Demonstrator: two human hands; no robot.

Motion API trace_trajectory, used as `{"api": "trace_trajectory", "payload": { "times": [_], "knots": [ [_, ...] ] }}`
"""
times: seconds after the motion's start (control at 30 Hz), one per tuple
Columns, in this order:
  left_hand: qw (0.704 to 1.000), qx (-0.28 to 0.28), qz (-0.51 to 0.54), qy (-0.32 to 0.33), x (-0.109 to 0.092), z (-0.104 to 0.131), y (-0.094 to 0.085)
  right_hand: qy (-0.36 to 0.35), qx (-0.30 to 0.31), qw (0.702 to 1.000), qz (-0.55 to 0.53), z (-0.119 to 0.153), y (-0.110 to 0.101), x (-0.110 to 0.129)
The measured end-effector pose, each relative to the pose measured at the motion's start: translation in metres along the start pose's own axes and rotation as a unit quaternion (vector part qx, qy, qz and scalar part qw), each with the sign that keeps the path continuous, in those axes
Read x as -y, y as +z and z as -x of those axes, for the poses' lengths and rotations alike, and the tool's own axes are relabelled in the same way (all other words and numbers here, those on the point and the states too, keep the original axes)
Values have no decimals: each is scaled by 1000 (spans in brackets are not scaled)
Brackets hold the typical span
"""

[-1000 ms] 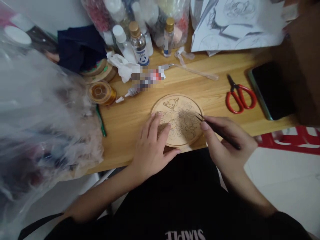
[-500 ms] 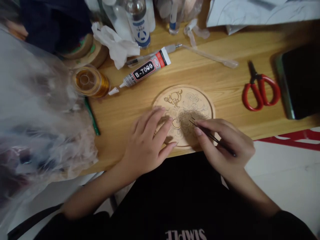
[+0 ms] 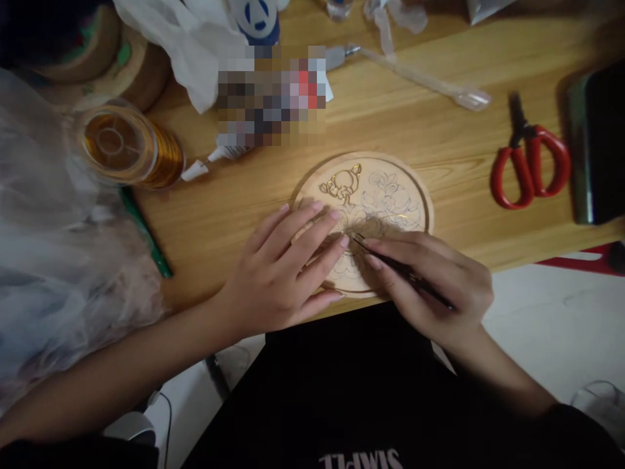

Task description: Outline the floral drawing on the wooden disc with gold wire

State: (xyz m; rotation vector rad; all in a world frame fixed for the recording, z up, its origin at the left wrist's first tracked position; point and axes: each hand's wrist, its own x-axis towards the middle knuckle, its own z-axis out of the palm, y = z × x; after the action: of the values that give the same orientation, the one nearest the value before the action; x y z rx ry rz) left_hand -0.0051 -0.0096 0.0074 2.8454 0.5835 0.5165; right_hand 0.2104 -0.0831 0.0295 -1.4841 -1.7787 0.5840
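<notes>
A round wooden plate (image 3: 359, 286) with pencil-drawn patterns lies at the table's front edge. Gold wire (image 3: 343, 184) outlines a figure at its upper left. My left hand (image 3: 288, 267) rests over the plate's left side, fingers spread. Dark tweezers (image 3: 415, 280) are pinched between the thumb and fingers of my right hand (image 3: 434, 280), their tips pointing at the middle of the plate near my left index finger. A thin gold strand shows just above my right hand; whether the tweezers grip it is too small to tell.
Red-handled scissors (image 3: 530, 166) and a dark phone-like device (image 3: 608, 146) lie to the right. A spool of gold wire (image 3: 131, 146), a green pen (image 3: 146, 234) and plastic bags (image 3: 73, 260) are at the left. Behind the plate are a partly pixelated tube (image 3: 273, 104) and a clear pipette (image 3: 424, 81).
The view has moved closer to the table. My right hand has brought the tweezer tips leftward, close to my left fingertips. My left hand has shifted slightly over the plate.
</notes>
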Motion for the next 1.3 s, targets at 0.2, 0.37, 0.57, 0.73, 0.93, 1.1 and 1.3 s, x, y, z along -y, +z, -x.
{"api": "trace_trajectory", "payload": {
  "times": [0.2,0.37,0.57,0.73,0.93,1.1,1.3],
  "knots": [
    [999,26,40,-13,1,0,0,11,2,1000,8,0,1,-1],
    [997,29,67,-33,0,2,1,15,-13,999,31,2,2,-2],
    [997,37,58,-31,0,1,0,36,-7,999,29,2,2,1],
    [996,41,71,-39,0,-2,-2,40,-9,999,33,0,3,3],
    [992,60,98,-59,-1,-3,-3,66,-10,997,37,-1,4,8],
    [993,49,88,-58,-2,-3,-1,67,-39,996,47,1,9,14],
    [991,62,96,-62,-2,-3,-2,87,-55,993,62,4,14,18]
  ]
}}
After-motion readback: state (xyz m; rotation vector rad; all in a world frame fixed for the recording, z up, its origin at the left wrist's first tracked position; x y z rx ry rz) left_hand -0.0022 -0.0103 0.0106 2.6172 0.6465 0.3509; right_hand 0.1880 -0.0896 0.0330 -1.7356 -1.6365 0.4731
